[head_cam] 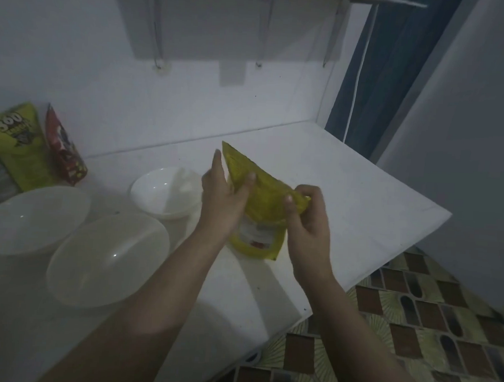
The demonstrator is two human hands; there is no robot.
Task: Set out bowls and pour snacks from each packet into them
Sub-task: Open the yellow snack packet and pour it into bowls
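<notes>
A yellow snack packet (262,203) is held above the white counter (361,202), between both hands. My left hand (224,198) grips its left side, thumb on the front. My right hand (307,220) pinches the packet's top right corner. A white bowl (163,192) sits just left of the packet, with nothing in it. Two larger translucent bowls (107,259) (30,220) stand nearer the front left, both without contents. A green packet (16,146) and a red packet (64,149) lean against the wall at the far left.
The counter's right edge drops to a patterned tile floor (412,330). A blue curtain (382,72) hangs at the back right. Shelf brackets (260,30) are fixed on the wall above the counter.
</notes>
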